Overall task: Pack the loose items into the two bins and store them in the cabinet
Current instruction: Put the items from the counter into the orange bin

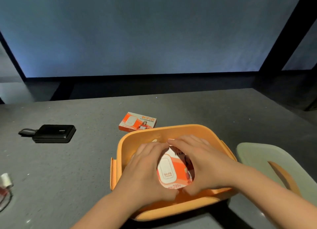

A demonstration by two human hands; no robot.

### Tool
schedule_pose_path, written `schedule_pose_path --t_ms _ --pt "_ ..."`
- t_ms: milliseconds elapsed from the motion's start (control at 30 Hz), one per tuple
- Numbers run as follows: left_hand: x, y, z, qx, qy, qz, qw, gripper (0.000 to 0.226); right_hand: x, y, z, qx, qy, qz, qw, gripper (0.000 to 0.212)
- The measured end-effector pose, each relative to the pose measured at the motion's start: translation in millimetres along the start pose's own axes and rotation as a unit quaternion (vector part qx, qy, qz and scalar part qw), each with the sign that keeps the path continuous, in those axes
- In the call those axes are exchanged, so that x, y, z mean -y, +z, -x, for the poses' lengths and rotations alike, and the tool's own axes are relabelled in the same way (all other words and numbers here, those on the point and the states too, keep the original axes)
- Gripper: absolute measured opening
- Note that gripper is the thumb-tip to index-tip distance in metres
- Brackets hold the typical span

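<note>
1. Head view: left hand (145,167) and right hand (202,161) grasp a WiFi box (173,170) inside the orange bin (171,130).
2. Unpacked: second WiFi box (137,122) at twelve o'clock, black power bank (53,133) at ten.
3. Pale green bin (253,153) at three o'clock; the cabinet step is still to do.

The orange bin (171,131) stands on the grey table, near the front edge, with flat handles on its left and right sides. Inside it lies an orange and white box (173,170) with a picture of a white device and the words "Wi-Fi6"; it lies flat with its printed face up. A second box of the same kind (137,122) lies flat on the table just behind the bin, also face up. A black case with a short strap (51,133) lies on the table well to the left. The pale green bin (257,156) stands just right of the orange one.
</note>
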State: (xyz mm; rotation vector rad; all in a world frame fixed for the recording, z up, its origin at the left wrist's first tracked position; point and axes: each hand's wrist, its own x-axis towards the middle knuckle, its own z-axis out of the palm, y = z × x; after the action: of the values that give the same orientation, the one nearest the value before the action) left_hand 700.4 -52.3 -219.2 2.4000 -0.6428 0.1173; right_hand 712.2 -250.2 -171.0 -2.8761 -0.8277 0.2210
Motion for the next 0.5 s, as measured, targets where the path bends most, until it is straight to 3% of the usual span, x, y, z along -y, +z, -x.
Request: schedule_pose_path --t_ms 200,333,500 --pt "17.0 -10.2 14.4 -0.045 -0.028 0.015 0.998 0.072 -24.7 -0.1 -12.4 0.113 0.049 -0.106 0.987 0.101" --pt "32.3 -7.0 28.0 -0.074 -0.069 0.002 0.995 0.056 -30.5 14.3 -12.2 0.162 0.066 -0.109 0.979 0.100" --pt "33.2 -2.1 31.7 -0.081 -0.085 -0.009 0.993 0.056 -25.2 19.9 -19.3 0.195 0.064 -0.052 0.977 0.101"
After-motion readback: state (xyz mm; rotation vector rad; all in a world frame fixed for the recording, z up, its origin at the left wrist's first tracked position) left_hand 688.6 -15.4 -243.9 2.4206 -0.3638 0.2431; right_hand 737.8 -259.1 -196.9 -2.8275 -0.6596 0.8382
